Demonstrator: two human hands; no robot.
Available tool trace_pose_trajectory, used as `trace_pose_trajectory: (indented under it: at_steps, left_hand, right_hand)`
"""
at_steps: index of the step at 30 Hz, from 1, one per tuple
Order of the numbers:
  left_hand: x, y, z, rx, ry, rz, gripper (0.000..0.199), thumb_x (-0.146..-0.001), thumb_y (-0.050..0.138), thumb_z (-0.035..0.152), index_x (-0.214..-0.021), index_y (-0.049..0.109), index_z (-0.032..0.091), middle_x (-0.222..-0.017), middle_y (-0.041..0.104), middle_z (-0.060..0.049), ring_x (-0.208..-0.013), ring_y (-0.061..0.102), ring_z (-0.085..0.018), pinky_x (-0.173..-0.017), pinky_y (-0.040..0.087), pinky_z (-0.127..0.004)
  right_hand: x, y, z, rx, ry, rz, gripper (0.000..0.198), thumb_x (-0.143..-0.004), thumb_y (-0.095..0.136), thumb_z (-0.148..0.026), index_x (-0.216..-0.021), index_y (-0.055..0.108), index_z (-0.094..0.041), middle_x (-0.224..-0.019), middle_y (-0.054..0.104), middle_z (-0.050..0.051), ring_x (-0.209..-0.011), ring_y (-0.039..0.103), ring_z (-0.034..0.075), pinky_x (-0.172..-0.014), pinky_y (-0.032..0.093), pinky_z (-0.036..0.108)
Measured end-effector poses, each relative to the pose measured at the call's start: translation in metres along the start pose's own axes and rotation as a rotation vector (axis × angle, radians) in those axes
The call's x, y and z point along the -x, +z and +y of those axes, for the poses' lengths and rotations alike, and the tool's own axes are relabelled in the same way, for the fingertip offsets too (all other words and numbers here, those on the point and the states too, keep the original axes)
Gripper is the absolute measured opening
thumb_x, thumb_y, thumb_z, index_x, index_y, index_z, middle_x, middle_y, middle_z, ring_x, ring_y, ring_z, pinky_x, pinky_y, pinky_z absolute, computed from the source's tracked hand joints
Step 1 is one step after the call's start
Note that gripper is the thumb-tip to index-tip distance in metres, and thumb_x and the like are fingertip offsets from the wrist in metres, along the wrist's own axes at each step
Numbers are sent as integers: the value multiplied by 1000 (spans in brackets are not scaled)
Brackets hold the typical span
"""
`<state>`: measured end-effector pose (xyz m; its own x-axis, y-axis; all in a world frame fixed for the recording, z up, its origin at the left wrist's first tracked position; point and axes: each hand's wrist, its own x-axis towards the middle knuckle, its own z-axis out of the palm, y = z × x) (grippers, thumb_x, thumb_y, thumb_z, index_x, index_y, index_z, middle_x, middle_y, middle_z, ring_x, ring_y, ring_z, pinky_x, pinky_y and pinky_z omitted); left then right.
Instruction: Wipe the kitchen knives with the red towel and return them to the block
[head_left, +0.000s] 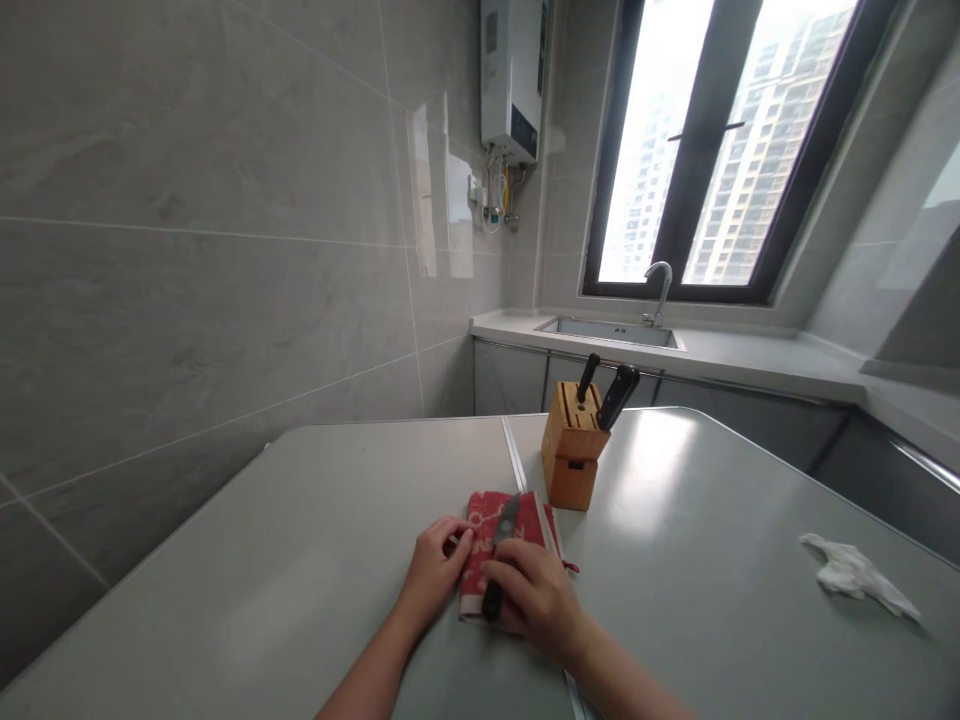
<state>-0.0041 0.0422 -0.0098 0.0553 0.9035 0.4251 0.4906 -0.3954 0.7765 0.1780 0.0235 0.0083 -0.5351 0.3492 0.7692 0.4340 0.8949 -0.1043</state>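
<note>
A folded red towel with pale lettering lies on the table. On top of it rests a knife, its blade pointing away from me and its black handle toward me. My right hand comes over the towel from the right, with thumb and fingers closed around the knife's handle. At the towel's left edge, my left hand has its fingers curled against the fabric; its fingertips are partly hidden. Just beyond the towel stands a wooden knife block, holding a few black-handled tools.
The pale table has a metal seam across it. A crumpled white cloth or tissue lies at the right. Behind are a counter with a sink, a tap, a window and a wall-mounted water heater. A tiled wall borders the left.
</note>
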Motion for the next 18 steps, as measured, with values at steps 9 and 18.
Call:
trace_pose_trajectory:
  at_steps: [9, 18]
  left_hand:
    - [0, 2, -2, 4, -54, -14, 27, -85, 49, 35, -80, 67, 15, -80, 68, -5, -73, 61, -18, -66, 47, -25]
    - [1, 1, -5, 17, -85, -14, 27, -84, 51, 36, -78, 67, 15, -76, 68, -5, -70, 60, -17, -65, 45, -24]
  right_hand:
    - [1, -2, 0, 24, 87, -119, 14, -86, 46, -28, -85, 57, -19, -83, 56, 6, -66, 51, 16, -59, 39, 26]
    - [4, 4, 3, 41, 125, -169, 12, -83, 50, -25, -73, 50, -19, -63, 58, 0, -58, 50, 14, -56, 29, 27]
